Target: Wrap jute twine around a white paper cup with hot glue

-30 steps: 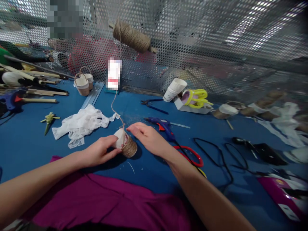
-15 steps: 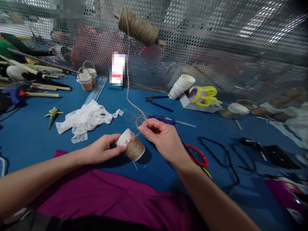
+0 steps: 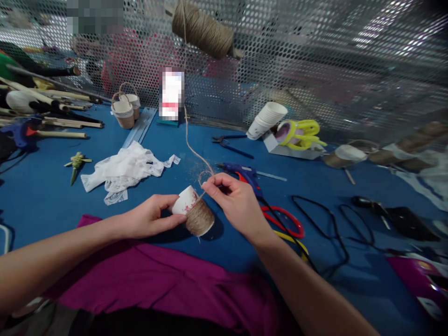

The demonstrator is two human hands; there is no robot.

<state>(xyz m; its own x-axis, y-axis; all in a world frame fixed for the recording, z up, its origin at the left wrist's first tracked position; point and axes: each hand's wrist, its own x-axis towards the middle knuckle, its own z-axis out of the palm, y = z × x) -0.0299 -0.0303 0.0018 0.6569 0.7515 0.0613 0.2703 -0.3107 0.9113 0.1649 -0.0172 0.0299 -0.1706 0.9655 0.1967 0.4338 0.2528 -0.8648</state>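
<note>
My left hand (image 3: 151, 217) grips a small paper cup (image 3: 193, 212) lying on its side on the blue table (image 3: 42, 196); the cup's lower half is wound with brown twine. Just right of the cup, my right hand (image 3: 235, 204) pinches the twine (image 3: 191, 147) between thumb and fingers. From there the strand loops once and rises to a big spool of twine (image 3: 203, 30) hung on the perforated metal screen (image 3: 315, 70).
White lace cloth (image 3: 122, 169) lies at left. A blue glue gun (image 3: 243, 172), red-handled scissors (image 3: 285, 223) and black cables (image 3: 329, 228) lie to the right. Stacked paper cups (image 3: 266, 120), pliers (image 3: 229, 143) and two small twine baskets (image 3: 125, 111) stand farther back. Another person sits behind the screen.
My right hand went from lying open over the cup to pinching the twine and drawing it taut beside the cup. The cup has turned slightly in my left hand.
</note>
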